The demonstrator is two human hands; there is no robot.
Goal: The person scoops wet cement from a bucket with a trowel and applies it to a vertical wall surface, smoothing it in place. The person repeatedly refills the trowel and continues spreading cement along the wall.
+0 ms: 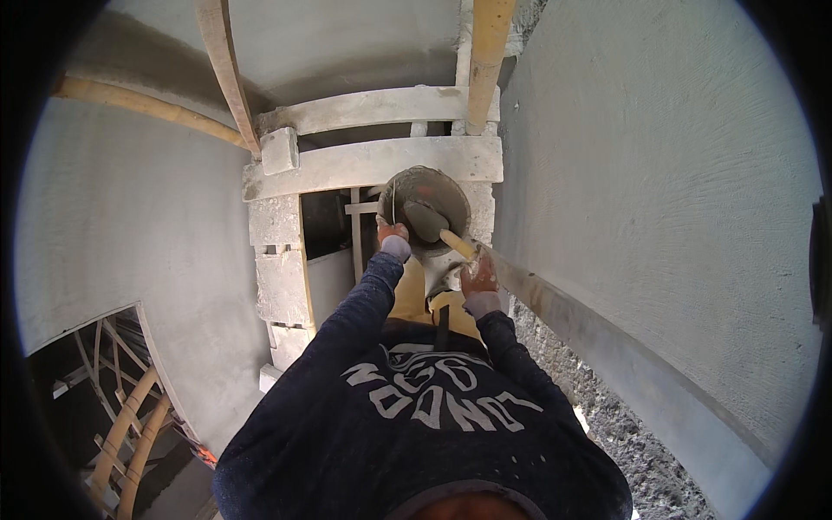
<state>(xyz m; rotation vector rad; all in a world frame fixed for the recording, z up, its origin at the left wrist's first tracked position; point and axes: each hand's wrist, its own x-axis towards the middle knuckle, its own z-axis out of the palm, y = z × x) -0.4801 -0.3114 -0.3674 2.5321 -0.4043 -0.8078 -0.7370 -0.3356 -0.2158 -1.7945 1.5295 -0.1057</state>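
A round bucket (459, 192), its walls coated with grey mortar, stands on the scaffold in front of me. My left hand (392, 230) is closed at the bucket's near left rim, where its thin wire handle (393, 201) comes down. My right hand (479, 273) grips the trowel (458, 244) by its pale wooden handle. The rounded, mortar-grey blade reaches down inside the bucket. Both hands look reddish-brown at the fingers, with pale cuffs at the wrists. How much mortar lies under the blade is hidden.
Pale scaffold planks (373, 165) cross beyond the bucket; rough boards (282, 286) lie left. Bamboo poles (490, 52) and a timber post (227, 69) rise ahead. Plastered walls (659, 173) flank me. A long grey board or ledge (624, 364) runs along the right. Lower left, an opening (104, 407) shows more bamboo.
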